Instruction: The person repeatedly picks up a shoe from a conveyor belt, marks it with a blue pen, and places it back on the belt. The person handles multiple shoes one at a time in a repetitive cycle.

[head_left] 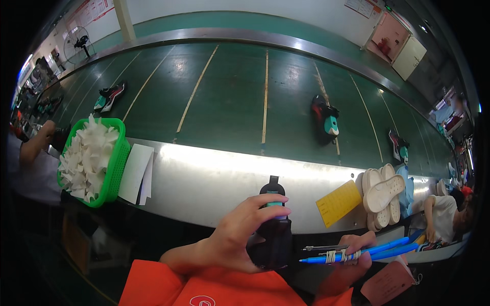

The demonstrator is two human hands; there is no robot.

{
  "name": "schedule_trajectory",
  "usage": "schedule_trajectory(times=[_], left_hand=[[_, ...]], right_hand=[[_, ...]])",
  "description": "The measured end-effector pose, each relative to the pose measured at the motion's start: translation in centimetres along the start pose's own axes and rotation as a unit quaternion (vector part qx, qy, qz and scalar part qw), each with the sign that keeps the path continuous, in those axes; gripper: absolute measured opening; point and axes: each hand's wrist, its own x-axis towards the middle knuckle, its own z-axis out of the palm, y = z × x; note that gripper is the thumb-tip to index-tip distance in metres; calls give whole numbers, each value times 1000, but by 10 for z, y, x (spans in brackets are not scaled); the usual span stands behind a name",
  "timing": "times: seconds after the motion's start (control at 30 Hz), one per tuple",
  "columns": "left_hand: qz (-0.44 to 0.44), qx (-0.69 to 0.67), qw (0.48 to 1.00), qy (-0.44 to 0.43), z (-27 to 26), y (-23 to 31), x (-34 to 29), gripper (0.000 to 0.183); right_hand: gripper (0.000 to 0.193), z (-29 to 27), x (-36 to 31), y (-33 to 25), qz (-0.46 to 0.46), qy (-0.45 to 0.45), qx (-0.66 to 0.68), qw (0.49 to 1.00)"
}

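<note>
We're gripping a shoe in our left hand, pens in our right hand, possibly risking stray marks if they brush it.

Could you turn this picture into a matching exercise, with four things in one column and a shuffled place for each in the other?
Column 1
1. Yellow card
2. Pens
3. Basket
4. Nearest shoe

Column 2
A. In the grasp of the left hand
B. On the metal ledge, just left of the stacked soles
C. In the right hand
D. Near the ledge's left end, filled with white pieces

Right pairs: 1-B, 2-C, 3-D, 4-A
</note>
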Motion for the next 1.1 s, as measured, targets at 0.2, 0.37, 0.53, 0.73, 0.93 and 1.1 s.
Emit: schedule_trajectory(times=[0.2, 0.37, 0.53, 0.73, 0.93, 1.1], left_hand=[[7, 15, 1000, -1, 6, 2, -1, 66], [2, 16, 1000, 2, 10, 4, -4, 65], [14, 27, 1000, 2, 12, 3, -4, 64], [12, 26, 1000, 3, 14, 4, -3, 64], [15, 19, 1000, 2, 12, 2, -4, 64], [8, 16, 1000, 5, 11, 4, -3, 63]], right_hand=[[43, 25, 0, -2, -87, 22, -47, 995], [41, 30, 1, -5, -114, 5, -66, 991], [41, 28, 5, -10, -72, -52, -34, 995], [41, 27, 4, -6, -90, -33, -57, 994], [41, 31, 2, -4, -110, -8, -79, 991], [42, 33, 3, -2, -114, -1, -83, 990]])
